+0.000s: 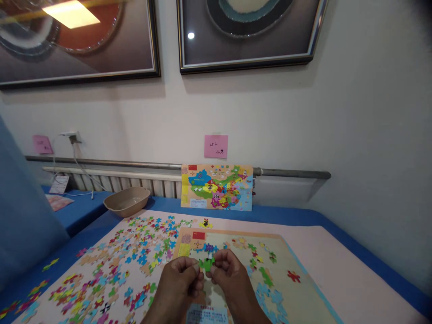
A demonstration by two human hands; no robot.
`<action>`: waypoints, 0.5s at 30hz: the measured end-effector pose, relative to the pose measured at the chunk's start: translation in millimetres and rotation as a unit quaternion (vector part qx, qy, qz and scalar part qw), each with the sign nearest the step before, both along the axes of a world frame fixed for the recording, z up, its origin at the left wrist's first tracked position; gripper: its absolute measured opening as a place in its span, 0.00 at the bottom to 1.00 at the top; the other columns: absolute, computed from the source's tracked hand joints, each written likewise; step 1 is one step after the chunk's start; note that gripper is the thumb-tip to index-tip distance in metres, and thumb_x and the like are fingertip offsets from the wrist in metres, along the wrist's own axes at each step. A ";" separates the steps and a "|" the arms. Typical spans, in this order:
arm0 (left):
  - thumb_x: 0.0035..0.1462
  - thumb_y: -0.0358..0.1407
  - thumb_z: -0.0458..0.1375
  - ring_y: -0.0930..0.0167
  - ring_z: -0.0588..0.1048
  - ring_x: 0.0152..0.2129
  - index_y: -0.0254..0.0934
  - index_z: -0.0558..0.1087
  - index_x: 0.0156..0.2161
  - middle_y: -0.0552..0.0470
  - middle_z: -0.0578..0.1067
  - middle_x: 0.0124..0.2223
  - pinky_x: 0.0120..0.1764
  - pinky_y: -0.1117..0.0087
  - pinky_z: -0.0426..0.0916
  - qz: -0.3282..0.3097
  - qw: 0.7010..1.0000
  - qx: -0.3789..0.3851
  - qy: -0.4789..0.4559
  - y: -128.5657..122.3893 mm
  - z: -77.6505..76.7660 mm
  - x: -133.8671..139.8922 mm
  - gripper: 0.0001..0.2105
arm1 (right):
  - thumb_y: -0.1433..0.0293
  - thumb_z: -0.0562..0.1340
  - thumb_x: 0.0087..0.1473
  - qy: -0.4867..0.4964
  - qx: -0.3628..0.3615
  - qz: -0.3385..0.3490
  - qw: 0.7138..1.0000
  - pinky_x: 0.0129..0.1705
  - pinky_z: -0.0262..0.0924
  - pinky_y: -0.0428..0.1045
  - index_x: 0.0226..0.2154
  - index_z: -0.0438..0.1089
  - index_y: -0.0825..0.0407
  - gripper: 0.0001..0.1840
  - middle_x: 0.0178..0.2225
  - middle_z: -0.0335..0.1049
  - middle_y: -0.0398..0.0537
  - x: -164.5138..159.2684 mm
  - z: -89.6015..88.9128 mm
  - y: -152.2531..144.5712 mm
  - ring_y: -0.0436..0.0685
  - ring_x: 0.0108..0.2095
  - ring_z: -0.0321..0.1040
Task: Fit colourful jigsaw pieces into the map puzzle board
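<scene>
A green puzzle piece [206, 263] is pinched between the fingertips of the left hand [180, 281] and right hand [232, 279], held just above the puzzle board [290, 288] on the worktop [354, 279].

A single head-worn camera looks forward and slightly down across a table [337, 270] toward a far wall [354, 112], taking in two framed pictures [249, 36] high on that wall and a reference map [218, 186] propped at the table's far edge. The nearest things in view are the left hand [178, 283] and right hand [232, 279], low at centre, close under the lens. No second view shares the scene.
</scene>
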State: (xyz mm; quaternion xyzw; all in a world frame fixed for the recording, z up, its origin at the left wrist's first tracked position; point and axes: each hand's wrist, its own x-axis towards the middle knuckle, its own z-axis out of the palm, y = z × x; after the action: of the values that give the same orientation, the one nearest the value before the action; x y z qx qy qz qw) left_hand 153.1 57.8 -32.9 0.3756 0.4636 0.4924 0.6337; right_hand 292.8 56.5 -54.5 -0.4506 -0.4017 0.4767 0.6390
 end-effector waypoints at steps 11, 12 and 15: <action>0.38 0.45 0.74 0.74 0.71 0.17 0.34 0.72 0.28 0.50 0.76 0.24 0.21 0.76 0.61 -0.006 1.000 0.000 -0.004 -1.0 4.2 -0.5 0.20 | 0.64 0.67 0.39 -0.007 0.013 0.000 1.000 0.32 0.62 0.50 0.30 0.67 0.49 0.13 0.23 0.67 0.42 0.9 -18.2 6.6 0.58 0.27 0.68; 0.38 0.45 0.74 0.74 0.71 0.17 0.34 0.72 0.28 0.50 0.76 0.24 0.21 0.76 0.61 -0.007 1.000 0.001 -0.004 -0.9 3.6 -0.7 0.21 | 0.65 0.67 0.39 -0.007 0.011 -0.001 1.000 0.32 0.61 0.50 0.30 0.67 0.49 0.13 0.23 0.67 0.42 0.8 -17.2 6.0 0.58 0.27 0.68; 0.38 0.46 0.74 0.74 0.72 0.17 0.34 0.72 0.29 0.50 0.76 0.24 0.21 0.76 0.61 -0.011 1.000 -0.001 -0.006 -0.7 2.4 -1.0 0.21 | 0.65 0.67 0.37 -0.010 -0.003 0.005 1.000 0.33 0.62 0.51 0.30 0.67 0.49 0.14 0.24 0.68 0.42 1.0 -5.5 1.4 0.58 0.28 0.68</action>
State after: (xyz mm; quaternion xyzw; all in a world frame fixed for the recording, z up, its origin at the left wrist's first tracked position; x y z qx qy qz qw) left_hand 152.1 57.0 -30.5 0.3770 0.4567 0.4868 0.6421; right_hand 293.8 57.9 -60.0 -0.4553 -0.4089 0.4766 0.6312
